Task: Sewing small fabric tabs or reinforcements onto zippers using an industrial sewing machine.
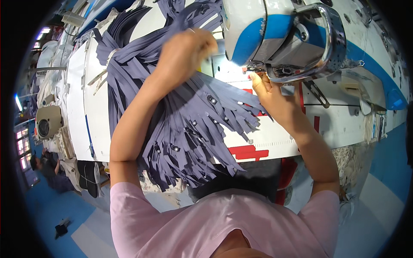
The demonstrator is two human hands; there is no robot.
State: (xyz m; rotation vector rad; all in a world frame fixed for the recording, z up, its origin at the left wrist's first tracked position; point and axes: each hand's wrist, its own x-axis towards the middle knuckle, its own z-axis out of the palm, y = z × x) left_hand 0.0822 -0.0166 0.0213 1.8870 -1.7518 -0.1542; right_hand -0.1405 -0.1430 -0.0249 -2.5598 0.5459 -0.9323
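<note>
Slate-violet fabric strips (183,124) lie in a thick, fanned bundle across the white sewing table (279,133), their cut ends hanging over the near edge, many dotted with small dark fittings, some ringed in white. From where I stand, the person's left hand (185,56) is above the upper part of the bundle, fingers curled and blurred; I cannot tell whether they grasp anything. The right hand (275,99) reaches in under the lit head of a white-and-blue sewing machine (275,41), thumb pointing up near the needle area; whether it pinches a strip I cannot tell. Red tape (247,152) marks the tabletop near its front edge, and another person (53,172) is off to the left.
</note>
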